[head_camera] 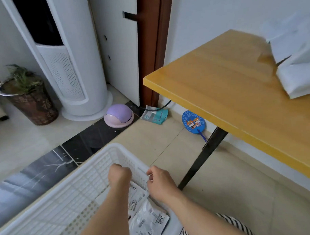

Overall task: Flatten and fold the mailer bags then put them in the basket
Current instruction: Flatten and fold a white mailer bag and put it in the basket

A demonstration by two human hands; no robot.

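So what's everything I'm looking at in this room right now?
basket: one, white, on the floor, near the person
mailer bags in basket: at least two, white with labels
mailer bags on table: a blurred white pile, far right
table: one, yellow top, black leg
tower fan: one, white, standing upper left
plant pot: one, dark brown, far left
small lidded bin: one, purple and pink, on the floor
hand fan: one, blue, under the table
packet: one, teal and grey, by the doorframe
left hand: fingers curled, over the basket
right hand: at the basket rim
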